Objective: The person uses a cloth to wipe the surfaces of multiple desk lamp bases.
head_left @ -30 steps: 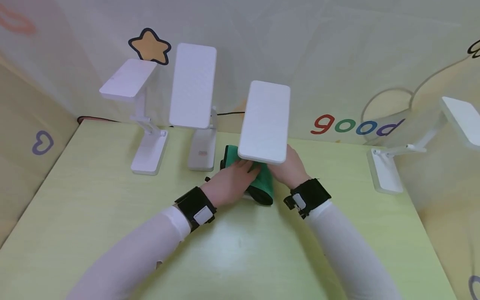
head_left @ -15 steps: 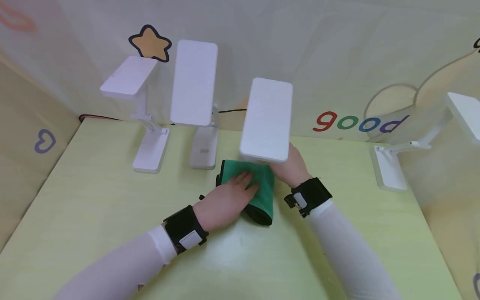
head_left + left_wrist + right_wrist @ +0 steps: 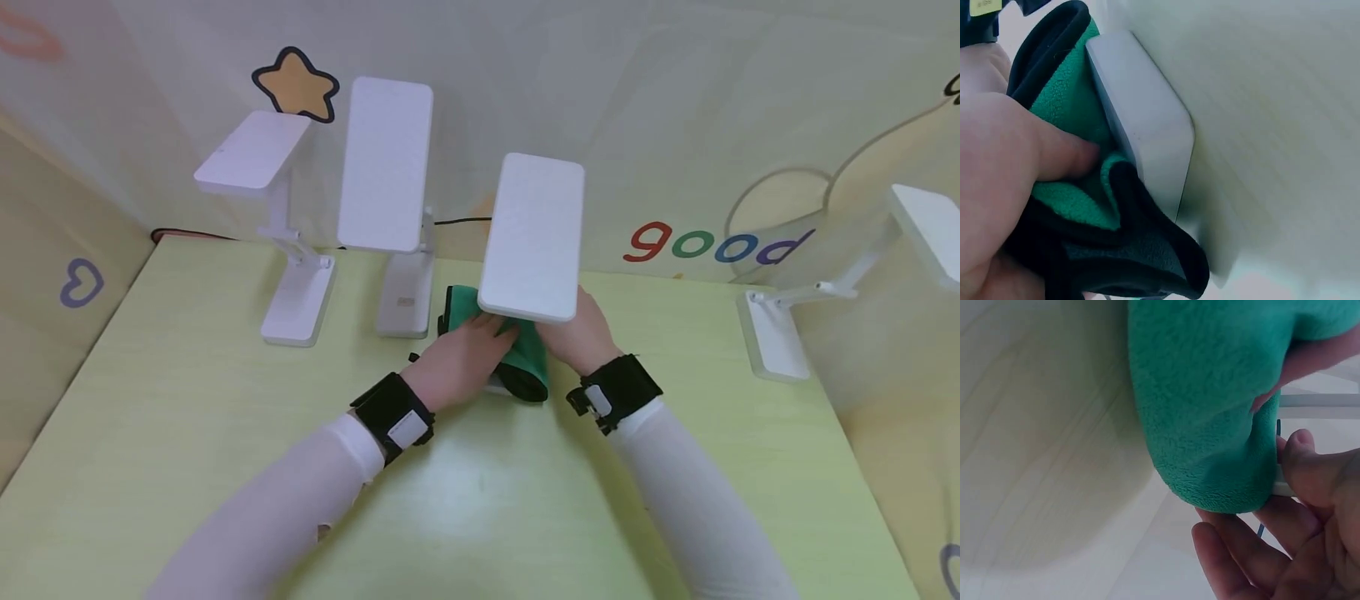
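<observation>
My left hand (image 3: 467,354) holds a green cleaning cloth (image 3: 531,358) with black edging against the base of the third white desk lamp from the left (image 3: 532,237). In the left wrist view, the left thumb presses into the folded cloth (image 3: 1063,94), beside the rounded white lamp base (image 3: 1141,106). Behind the lamp's panel, my right hand (image 3: 581,337) is partly hidden. The right wrist view shows its thumb and fingers (image 3: 1297,519) gripping a thin white part of the lamp, next to the cloth (image 3: 1210,406); a finger of the left hand lies on the cloth.
Two more white desk lamps stand to the left, one tilted (image 3: 258,154) and one with its panel upright (image 3: 386,162). Another lamp (image 3: 776,333) stands at the right edge of the pale table (image 3: 420,533). A printed wall sheet with a cable along its foot closes the back.
The left hand first slides the cloth toward the person, then pushes it back toward the wall, close to where it started. The right hand stays at the lamp.
</observation>
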Available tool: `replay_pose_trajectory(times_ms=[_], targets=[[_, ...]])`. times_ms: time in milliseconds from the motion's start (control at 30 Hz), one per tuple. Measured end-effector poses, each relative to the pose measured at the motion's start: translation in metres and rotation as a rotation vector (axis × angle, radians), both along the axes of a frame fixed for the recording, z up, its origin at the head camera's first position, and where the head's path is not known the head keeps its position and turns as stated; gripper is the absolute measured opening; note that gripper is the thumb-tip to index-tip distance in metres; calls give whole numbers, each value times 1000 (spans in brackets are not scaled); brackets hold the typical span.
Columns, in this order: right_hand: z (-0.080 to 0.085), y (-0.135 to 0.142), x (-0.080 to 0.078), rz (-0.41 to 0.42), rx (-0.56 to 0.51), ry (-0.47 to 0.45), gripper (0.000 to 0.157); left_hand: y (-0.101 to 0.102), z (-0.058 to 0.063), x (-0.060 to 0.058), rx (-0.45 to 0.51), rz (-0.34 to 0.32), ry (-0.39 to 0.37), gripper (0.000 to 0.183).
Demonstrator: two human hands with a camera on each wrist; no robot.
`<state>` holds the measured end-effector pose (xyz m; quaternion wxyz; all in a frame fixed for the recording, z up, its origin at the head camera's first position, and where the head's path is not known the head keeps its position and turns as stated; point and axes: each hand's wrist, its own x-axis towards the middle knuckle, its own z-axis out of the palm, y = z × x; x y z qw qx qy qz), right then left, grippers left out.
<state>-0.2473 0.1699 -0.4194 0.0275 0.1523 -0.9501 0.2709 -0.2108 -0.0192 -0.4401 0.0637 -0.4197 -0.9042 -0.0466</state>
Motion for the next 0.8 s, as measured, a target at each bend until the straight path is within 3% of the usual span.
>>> replay_pose_trajectory(times_ms=[100, 267, 367, 467, 700, 800], targets=[[0, -1, 1, -11, -11, 6, 31, -3, 0, 11, -20, -18, 16, 44], [2, -1, 2, -8, -22, 13, 28, -9, 0, 40, -53, -71, 47, 44], [4, 1, 2, -6, -6, 32, 26, -10, -1, 48, -23, -73, 39, 42], [5, 1, 1, -16, -21, 16, 28, -7, -1, 43, 20, -54, 48, 39], [6, -2, 1, -23, -39, -38, 32, 0, 1, 5, 38, -4, 45, 35], [6, -2, 2, -26, -26, -36, 31, 4, 1, -3, 14, 19, 40, 35]])
